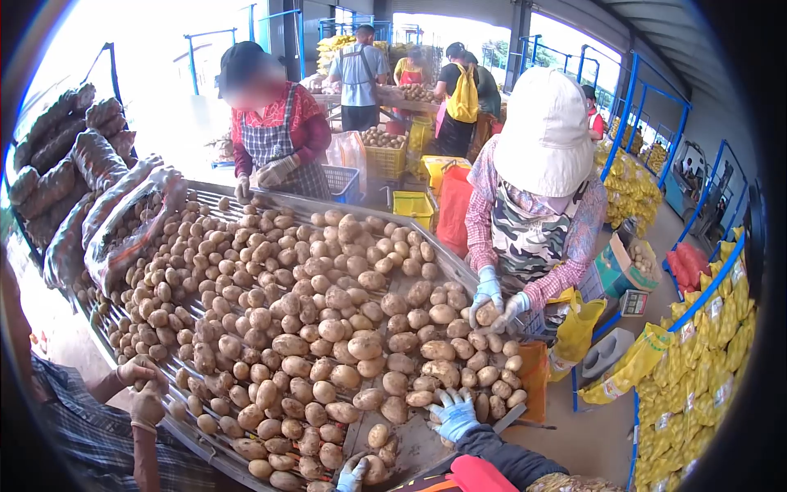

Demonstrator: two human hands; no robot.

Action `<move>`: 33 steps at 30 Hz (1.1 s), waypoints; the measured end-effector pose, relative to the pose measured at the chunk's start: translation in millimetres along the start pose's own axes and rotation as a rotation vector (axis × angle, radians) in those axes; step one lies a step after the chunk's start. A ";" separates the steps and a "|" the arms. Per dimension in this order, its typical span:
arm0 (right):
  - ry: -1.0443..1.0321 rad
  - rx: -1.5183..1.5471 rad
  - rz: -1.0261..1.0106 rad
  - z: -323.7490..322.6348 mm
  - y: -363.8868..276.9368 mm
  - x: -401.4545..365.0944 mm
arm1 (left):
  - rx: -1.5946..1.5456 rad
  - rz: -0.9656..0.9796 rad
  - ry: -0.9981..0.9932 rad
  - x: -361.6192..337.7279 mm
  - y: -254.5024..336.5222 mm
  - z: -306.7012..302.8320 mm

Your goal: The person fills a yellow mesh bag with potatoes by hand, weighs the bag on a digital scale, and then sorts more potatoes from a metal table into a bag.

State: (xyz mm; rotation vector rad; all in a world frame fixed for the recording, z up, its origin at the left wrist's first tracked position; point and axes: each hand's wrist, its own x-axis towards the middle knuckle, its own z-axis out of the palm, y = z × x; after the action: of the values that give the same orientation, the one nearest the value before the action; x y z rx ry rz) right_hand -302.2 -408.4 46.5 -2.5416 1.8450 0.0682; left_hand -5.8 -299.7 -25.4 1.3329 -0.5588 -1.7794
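Potatoes [365, 344] cover a slatted metal sorting table in front of me. My right hand [455, 415], in a blue and white glove, lies on potatoes near the table's right end, fingers spread. At the bottom edge my left hand [352, 474], also gloved, is partly cut off by the view. Its fingers curl against the left side of a potato [375, 471]. Between my hands, a few potatoes rest on a bare metal chute [414, 447]. Across the corner, a co-worker's gloved hands [489, 299] hold a potato.
Another co-worker [279, 135] stands at the far side, and a person's bare-looking hands [146, 389] are at left. Full mesh sacks [98, 160] lie stacked at the table's left end. Yellow sacks [697, 385] are piled right. A yellow crate [412, 207] stands behind the table.
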 end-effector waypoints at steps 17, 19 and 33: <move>0.046 0.378 -0.617 -32.2 -115.7 72.3 | -1.008 0.397 -0.152 -86.9 123.9 -1.5; 0.109 0.289 -0.688 -9.5 -121.3 76.3 | -1.102 0.510 -0.080 -111.0 120.0 -14.2; 0.243 0.317 -0.729 5.9 -136.1 63.6 | -1.535 0.188 0.849 -286.6 -192.2 -44.7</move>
State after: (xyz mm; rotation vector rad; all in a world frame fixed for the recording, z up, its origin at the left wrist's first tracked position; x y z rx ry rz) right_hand -153.4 -426.6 34.9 -2.8725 0.7682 -0.5015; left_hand -2.5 48.2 -22.6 0.6631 0.9662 -0.8010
